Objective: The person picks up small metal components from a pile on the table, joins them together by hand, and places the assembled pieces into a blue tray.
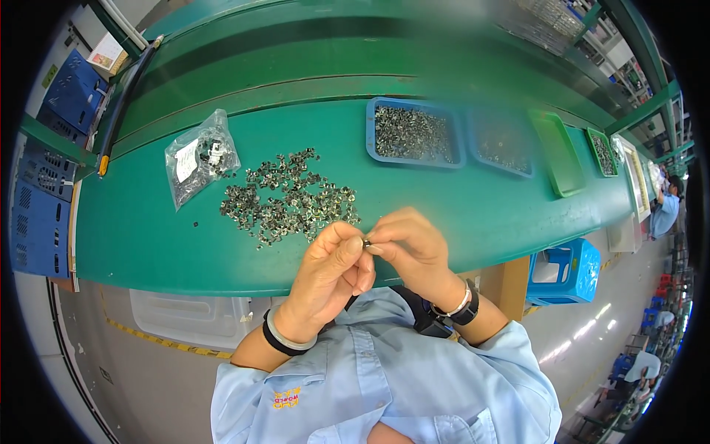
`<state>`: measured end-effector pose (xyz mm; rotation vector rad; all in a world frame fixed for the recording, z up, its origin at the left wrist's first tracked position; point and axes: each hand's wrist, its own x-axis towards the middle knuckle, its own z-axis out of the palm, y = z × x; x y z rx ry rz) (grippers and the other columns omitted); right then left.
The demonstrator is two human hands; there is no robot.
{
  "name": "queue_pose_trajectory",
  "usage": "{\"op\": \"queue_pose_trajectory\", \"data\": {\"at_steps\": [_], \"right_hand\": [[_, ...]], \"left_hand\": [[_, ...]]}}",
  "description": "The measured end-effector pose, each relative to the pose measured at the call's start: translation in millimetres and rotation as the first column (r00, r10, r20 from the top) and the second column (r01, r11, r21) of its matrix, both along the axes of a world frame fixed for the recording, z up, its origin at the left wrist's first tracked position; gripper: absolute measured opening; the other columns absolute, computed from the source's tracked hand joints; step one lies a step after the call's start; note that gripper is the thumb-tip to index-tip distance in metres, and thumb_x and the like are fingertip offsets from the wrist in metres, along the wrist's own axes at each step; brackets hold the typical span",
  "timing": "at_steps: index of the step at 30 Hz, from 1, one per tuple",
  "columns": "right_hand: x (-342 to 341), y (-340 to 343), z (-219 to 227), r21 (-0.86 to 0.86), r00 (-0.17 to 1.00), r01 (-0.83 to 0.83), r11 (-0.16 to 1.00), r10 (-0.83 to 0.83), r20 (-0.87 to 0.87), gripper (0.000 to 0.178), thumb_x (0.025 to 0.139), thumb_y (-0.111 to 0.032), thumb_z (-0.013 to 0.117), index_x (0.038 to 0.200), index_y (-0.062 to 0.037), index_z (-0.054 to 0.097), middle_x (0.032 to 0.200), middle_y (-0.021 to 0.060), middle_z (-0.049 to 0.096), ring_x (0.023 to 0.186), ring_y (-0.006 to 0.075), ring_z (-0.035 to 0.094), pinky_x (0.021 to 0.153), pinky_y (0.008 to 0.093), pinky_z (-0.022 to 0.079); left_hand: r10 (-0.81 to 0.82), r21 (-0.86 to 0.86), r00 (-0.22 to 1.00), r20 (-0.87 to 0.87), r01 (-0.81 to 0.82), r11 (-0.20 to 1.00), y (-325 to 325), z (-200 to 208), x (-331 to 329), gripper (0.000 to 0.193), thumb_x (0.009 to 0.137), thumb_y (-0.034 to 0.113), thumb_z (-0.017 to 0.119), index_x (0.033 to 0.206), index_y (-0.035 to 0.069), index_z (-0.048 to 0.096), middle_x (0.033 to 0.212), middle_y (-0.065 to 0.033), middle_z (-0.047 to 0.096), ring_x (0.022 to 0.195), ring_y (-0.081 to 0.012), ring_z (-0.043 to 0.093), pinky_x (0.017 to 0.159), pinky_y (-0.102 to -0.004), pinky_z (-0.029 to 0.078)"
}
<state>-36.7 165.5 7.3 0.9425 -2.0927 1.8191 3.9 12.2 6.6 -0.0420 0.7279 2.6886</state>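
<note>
Both hands meet over the near edge of a green work table (148,251). My left hand (336,259) pinches a small dark metal part (366,243) between thumb and forefinger. From the other side, the fingertips of my right hand (414,248) close on the same part. Its exact kind is too small to make out. Just beyond my left hand spreads a loose pile of small shiny metal parts (292,203). A clear plastic bag (194,174) with a white label and more such parts lies left of the pile.
Toward the back stand a blue tray (370,133) full of small metal pieces, a second blue tray (505,169), a green tray (568,189) and a smaller filled green tray (612,170). Blue crates (41,214) line the left. A blue stool (584,270) stands at the right.
</note>
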Motion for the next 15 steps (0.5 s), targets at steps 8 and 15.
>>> {"op": "queue_pose_trajectory", "data": {"at_steps": [8, 15], "right_hand": [[-0.2, 0.4, 2.8, 0.039, 0.999, 0.004, 0.999, -0.002, -0.053, 0.015, 0.075, -0.002, 0.07, 0.088, -0.0056, 0.064, 0.083, 0.0062, 0.063, 0.076, 0.0189, 0.061, 0.064, 0.0291, 0.05], [-0.6, -0.3, -1.9, 0.022, 1.0, 0.022, 1.0, -0.022, -0.002, 0.014, 0.075, -0.003, 0.07, 0.088, -0.0061, 0.064, 0.082, 0.0056, 0.063, 0.075, 0.018, 0.061, 0.063, 0.0286, 0.05]], "left_hand": [[-0.014, -0.047, 1.0, -0.009, 0.014, 0.999, -4.0, -0.3, -0.3, 0.013, 0.092, 0.019, 0.056, 0.093, 0.007, 0.051, 0.069, -0.0071, 0.059, 0.053, -0.0144, 0.054, 0.045, -0.0245, 0.039], [-0.005, -0.174, 0.999, -0.033, -0.001, 0.985, -3.9, 3.5, -1.7, 0.015, 0.093, 0.02, 0.055, 0.093, 0.006, 0.051, 0.069, -0.0068, 0.059, 0.053, -0.014, 0.054, 0.045, -0.0236, 0.039]]}}
